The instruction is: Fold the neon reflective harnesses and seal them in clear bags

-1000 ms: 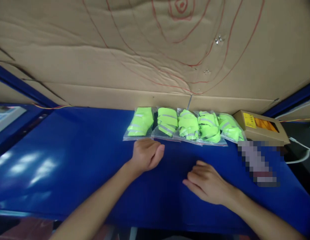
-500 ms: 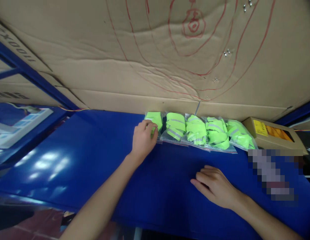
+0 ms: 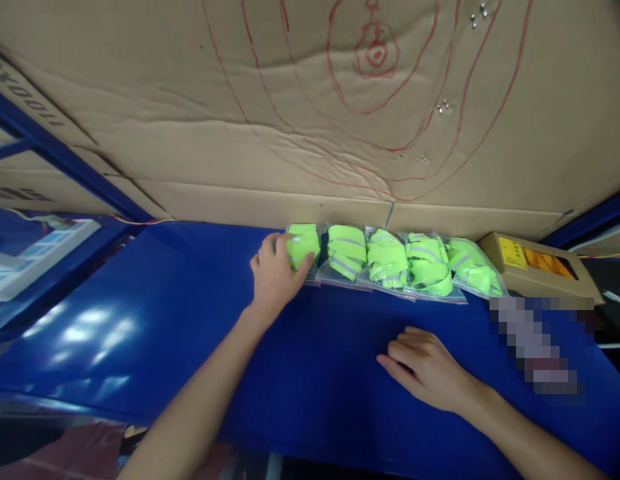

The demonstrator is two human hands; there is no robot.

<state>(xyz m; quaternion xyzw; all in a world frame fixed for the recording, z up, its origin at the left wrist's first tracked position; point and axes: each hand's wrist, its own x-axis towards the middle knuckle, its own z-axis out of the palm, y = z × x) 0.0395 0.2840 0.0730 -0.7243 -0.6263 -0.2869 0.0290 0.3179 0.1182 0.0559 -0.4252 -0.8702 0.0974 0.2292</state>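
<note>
Clear plastic bags holding neon yellow-green straps with grey reflective stripes lie in a row along the back of the blue table (image 3: 180, 293). At the left end of the row, my left hand (image 3: 277, 277) is open beside the leftmost bag (image 3: 305, 245), thumb apart from the fingers. Its fingertips are at the bag's left edge; whether they press on it I cannot tell. Just right of that one lies the second bag (image 3: 347, 250). My right hand (image 3: 425, 370) rests on the table in front of the row, fingers curled in loosely, with nothing visible in them.
Behind the table stands a large cardboard panel (image 3: 190, 133) with red rings drawn on it. A cardboard box (image 3: 545, 283) with a yellow label sits at the right end of the row. A white power strip (image 3: 50, 253) lies at the far left.
My left hand has shifted slightly left, and its thumb and fingers have spread, uncovering more of the leftmost bag. The right hand stays in place. The view has turned slightly.
</note>
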